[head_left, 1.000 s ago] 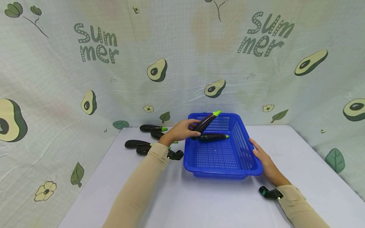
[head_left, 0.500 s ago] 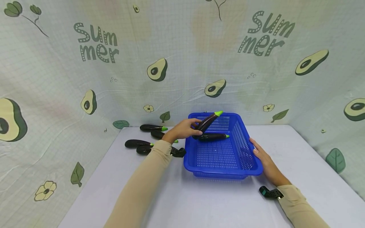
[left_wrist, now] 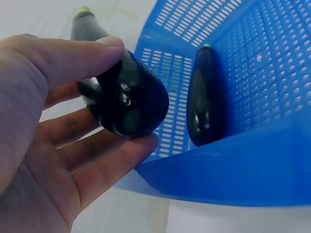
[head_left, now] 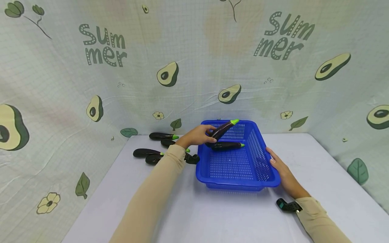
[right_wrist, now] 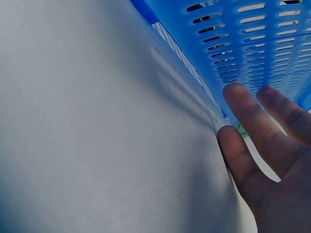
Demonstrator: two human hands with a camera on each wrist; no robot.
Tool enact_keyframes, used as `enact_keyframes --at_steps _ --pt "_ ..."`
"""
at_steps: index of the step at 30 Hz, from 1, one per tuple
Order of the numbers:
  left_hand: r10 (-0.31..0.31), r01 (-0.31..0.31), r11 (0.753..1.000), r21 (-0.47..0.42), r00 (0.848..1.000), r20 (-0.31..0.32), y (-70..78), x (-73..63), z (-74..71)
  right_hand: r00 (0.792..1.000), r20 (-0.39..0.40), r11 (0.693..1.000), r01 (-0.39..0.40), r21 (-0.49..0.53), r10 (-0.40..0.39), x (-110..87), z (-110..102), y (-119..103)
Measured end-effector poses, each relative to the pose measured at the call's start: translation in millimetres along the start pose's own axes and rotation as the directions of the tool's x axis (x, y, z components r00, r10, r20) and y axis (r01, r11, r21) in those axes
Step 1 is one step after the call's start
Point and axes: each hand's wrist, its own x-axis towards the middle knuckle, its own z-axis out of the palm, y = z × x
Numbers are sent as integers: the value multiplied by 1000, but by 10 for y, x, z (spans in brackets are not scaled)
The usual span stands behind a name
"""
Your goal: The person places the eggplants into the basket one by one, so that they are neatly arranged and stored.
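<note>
My left hand (head_left: 197,136) holds a dark purple eggplant (head_left: 223,130) by its thick end, above the left side of a blue plastic basket (head_left: 237,183). Its bright green stem end points up and to the right. The left wrist view shows the thumb across this held eggplant (left_wrist: 129,99) and the fingers beneath it. Another eggplant (head_left: 226,145) lies inside the basket along its left part. My right hand (head_left: 285,175) rests against the basket's right side, and its fingers (right_wrist: 252,116) extend along the slotted outer wall in the right wrist view.
Several more eggplants lie to the left of the basket on the white table (head_left: 231,216), one of them (head_left: 162,136) at the back and another (head_left: 147,153) farther forward. A patterned cloth (head_left: 194,50) hangs behind and at both sides.
My left hand has shifted slightly to the right with the eggplant, whose stem end has tipped a little lower. The right hand and the basket have stayed put.
</note>
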Motion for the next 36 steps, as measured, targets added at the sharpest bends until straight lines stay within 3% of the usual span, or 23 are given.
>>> enact_keyframes --at_steps 15,36 --pt "15 -18 998 63 999 49 78 166 10 1000 -3 1000 5 8 -5 -26 3 -41" --pt "5 -7 999 39 998 55 62 258 83 1000 -5 1000 16 15 -16 -13 10 -35"
